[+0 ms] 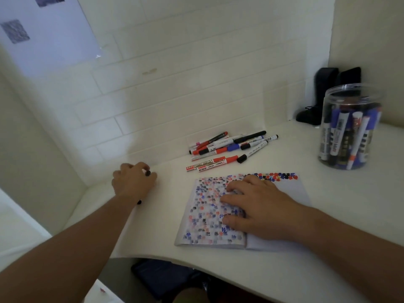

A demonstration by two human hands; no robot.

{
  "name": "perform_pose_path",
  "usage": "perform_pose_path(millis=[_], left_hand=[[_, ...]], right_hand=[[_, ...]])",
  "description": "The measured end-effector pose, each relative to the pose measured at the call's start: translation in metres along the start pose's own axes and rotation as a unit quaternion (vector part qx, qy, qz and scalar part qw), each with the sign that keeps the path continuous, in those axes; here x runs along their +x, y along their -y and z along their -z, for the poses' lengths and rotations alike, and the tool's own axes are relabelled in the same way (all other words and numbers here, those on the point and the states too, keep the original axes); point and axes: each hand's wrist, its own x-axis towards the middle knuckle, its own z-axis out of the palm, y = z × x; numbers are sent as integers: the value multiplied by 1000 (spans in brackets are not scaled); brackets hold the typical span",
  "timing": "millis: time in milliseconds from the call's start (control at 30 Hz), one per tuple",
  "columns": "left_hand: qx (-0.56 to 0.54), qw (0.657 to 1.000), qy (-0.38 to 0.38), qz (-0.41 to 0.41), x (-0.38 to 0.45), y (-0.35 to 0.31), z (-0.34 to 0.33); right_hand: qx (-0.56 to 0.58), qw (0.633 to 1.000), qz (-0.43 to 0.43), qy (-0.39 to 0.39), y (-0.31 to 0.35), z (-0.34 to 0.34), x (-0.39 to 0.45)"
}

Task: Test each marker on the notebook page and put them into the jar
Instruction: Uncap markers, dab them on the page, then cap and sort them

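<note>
My left forearm (65, 243) comes in closest, reaching across the near edge of the white desk (328, 215) toward the wall. At its end my left hand (133, 182) is curled round a marker (148, 172): a dark round end shows at my fingertips and a black tip pokes out beside my wrist, so the pen lies hidden under my palm.

To the right of that grip, apart from it, lies the open notebook (209, 215), its left page crowded with small red, blue and black test marks. My right hand (251, 206) lies flat on that page, fingers spread and straight, pressing it down and gripping nothing. Just past my fingertips a row of brighter marks runs along the top of the right page.

Beyond the notebook, farther from both hands and close to the tiled wall, sits the loose pile of markers (231, 147), red, blue and black caps mixed, lying at various angles.

Well to the right of my right hand stands the clear jar (349, 127), lidless, with many markers standing upright in it. Behind it, in the corner, is a dark object (317, 101) I cannot identify.
</note>
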Motion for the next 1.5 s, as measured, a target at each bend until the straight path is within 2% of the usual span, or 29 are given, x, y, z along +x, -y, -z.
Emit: perform_pose_path(millis=[67,167,267,333,600,700,767,833,867,933,1000,1067,1167,1300,1400,1500], left_hand=[[-8,996,-35,-84,-7,-23,1],[-36,977,-19,-211,-18,-67,-6],[-54,960,-26,-273,-31,-109,-13],[-43,955,-35,-293,-33,-127,-20],[-21,957,24,-289,-25,-146,-40],[5,951,-24,-308,-24,-147,-43],[-39,953,-44,-299,-31,-156,-33],[-170,946,-22,-275,-46,-174,-18],[-261,930,9,-259,-56,-185,-9],[-421,872,91,-234,-79,-205,7],[-485,827,155,-237,-97,-221,13],[-487,804,206,-272,-110,-233,11],[-455,781,243,-352,-121,-243,4],[-364,794,217,-437,-118,-242,2],[-359,807,223,-412,-106,-233,-3],[-449,791,238,-341,-98,-224,-14]], right_hand=[[6,1000,4,-3,-1,1,0],[18,1000,9,-13,-4,0,2],[17,1000,13,-20,-7,-2,3],[17,999,16,-29,-9,-4,4],[31,998,23,-41,-14,-7,5],[45,997,35,-55,-18,-9,7],[97,990,39,-98,-23,-8,9],[179,966,15,-185,-30,-2,10],[225,943,-9,-243,-36,3,11],[294,887,-69,-350,-49,12,10],[334,843,-123,-404,-62,20,6],[371,824,-140,-406,-73,25,0],[327,845,-141,-399,-82,26,-5],[268,871,-145,-386,-84,26,-6],[236,885,-161,-368,-92,33,-10],[201,927,-184,-256,-98,32,-10]])
